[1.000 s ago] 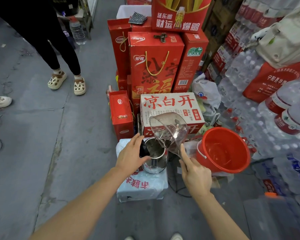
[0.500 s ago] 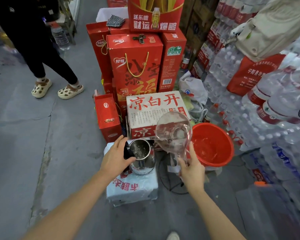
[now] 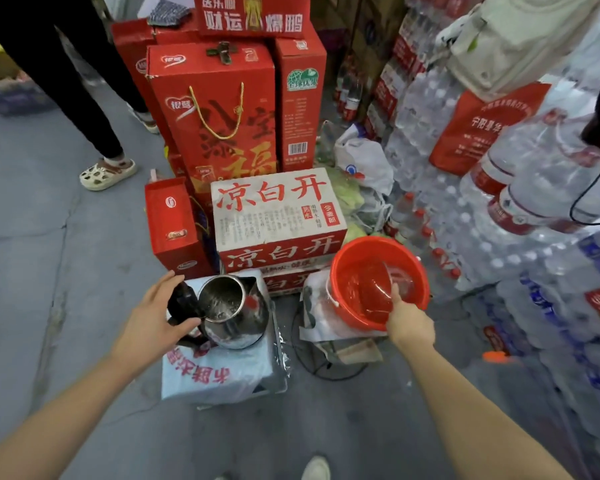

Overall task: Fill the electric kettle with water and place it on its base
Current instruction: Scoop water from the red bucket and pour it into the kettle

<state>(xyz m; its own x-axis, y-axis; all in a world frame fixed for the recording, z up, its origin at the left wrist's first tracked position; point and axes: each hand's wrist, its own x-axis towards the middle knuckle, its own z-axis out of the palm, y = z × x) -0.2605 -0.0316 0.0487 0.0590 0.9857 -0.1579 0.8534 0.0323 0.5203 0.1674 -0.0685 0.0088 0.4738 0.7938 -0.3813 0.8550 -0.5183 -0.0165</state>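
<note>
A steel electric kettle (image 3: 234, 315) stands upright on a white shrink-wrapped pack (image 3: 219, 374), with its black lid (image 3: 182, 301) tipped open to the left. My left hand (image 3: 153, 318) holds that lid and the handle. A little water shows inside the kettle. To the right, my right hand (image 3: 409, 323) grips the handle of a clear plastic jug (image 3: 378, 289), which is lowered into a red bucket (image 3: 347, 306) holding water. I cannot see the kettle's base.
Red gift boxes (image 3: 219, 116) and a white carton (image 3: 278, 209) are stacked right behind the kettle. Packs of bottled water (image 3: 499, 202) fill the right side. A black cord (image 3: 312, 365) loops on the floor. A person's legs (image 3: 94, 133) stand at the back left.
The clear jug has moved from above the kettle, where it was tilted, rightward and down into the red bucket. My left hand has stayed on the kettle's lid.
</note>
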